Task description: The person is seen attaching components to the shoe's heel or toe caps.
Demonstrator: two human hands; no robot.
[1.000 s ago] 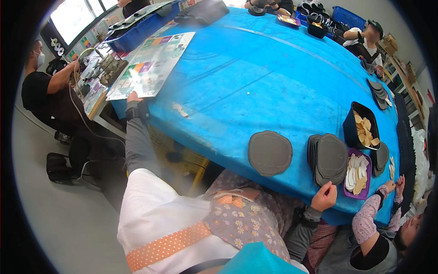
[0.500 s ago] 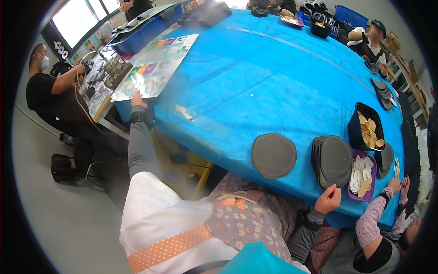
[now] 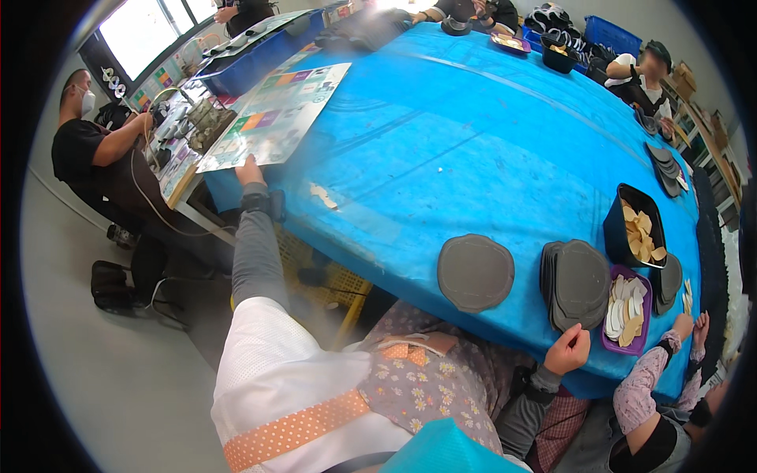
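My left hand (image 3: 251, 172) is closed on the near edge of a large printed sheet (image 3: 292, 118), pale with coloured blocks. That sheet overlaps the left side of a blue-covered table (image 3: 394, 158). At the near edge of the table my right hand (image 3: 568, 351) is closed, fingers pinched together; whatever they hold, if anything, is hidden. Just beyond it stands a stack of dark grey rounded pads (image 3: 579, 284). A single grey pad (image 3: 475, 273) lies flat to the left of that stack.
Right of the stack sit a purple tray (image 3: 648, 315) and a black bin (image 3: 611, 229) of cut pieces. A neighbour's hands (image 3: 690, 327) work beside them. Another person (image 3: 87, 142) sits at the left bench; a blue crate (image 3: 268, 59) stands behind the sheet. More people work at the far side.
My left hand has shifted slightly right, with the sheet still in it. My right hand has hardly moved. At the far edge, a person's arm now reaches toward the dark stacks.
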